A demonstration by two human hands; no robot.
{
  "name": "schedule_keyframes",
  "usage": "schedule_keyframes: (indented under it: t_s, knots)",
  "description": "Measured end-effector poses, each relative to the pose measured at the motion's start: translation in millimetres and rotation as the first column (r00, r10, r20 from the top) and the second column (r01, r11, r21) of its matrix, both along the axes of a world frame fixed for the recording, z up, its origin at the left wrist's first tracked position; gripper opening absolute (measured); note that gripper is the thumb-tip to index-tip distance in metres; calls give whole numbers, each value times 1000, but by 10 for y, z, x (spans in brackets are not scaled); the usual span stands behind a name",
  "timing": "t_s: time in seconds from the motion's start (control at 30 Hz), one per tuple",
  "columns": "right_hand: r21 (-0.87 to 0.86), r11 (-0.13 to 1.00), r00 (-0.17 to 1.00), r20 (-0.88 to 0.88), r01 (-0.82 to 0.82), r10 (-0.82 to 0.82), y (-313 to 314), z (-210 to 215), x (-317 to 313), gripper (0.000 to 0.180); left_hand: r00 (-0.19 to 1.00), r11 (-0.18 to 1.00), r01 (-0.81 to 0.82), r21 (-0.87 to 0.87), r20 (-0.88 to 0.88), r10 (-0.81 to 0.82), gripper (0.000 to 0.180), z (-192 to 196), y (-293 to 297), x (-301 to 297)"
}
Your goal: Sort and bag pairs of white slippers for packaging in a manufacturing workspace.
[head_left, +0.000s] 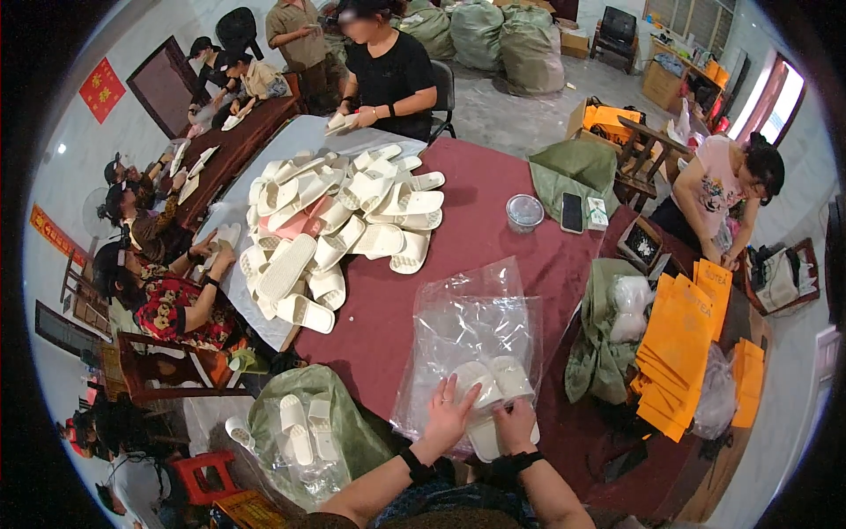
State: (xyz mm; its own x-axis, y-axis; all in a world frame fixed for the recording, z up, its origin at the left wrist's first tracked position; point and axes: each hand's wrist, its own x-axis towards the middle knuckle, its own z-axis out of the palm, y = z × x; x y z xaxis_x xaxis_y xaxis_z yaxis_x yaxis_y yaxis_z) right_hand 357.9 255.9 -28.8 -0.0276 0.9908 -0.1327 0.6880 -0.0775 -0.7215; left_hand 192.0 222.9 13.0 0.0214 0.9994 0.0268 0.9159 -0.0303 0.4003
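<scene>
Broadly, surface (476,194): maroon-covered, a pale sheet (304,134) at its far left.
Slipper heap (289,266): cream, one pink among them.
Clear bags (467,322): flat, overlapping, near the front edge.
Slipper pair (511,377): cream, at the bags' near end; inside or on top, I can't tell.
Left grip (451,413): open, fingers spread over the pair.
Right grip (515,428): fingers curled at the pair's right side; whether pinching, unclear.
Phone (572,212): dark-screened, right of a round tub (524,213).

You're in a packing workshop: slippers (348,236) heaped on the surface (476,194), bulging sacks (531,55), co-workers (392,78) handling footwear.
</scene>
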Motion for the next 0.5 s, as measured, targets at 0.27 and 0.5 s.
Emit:
schedule_keyframes:
  t_s: [0.27, 0.5]
  knots:
    - [-40, 992, 987, -109, 117, -121, 80, 42, 73, 28, 931, 992, -54, -115, 352, 92, 58, 52, 149, -237]
    - [-30, 999, 995, 97, -30, 33, 44, -85, 14, 31, 992, 997, 70, -12, -103, -71, 53, 253, 167, 26]
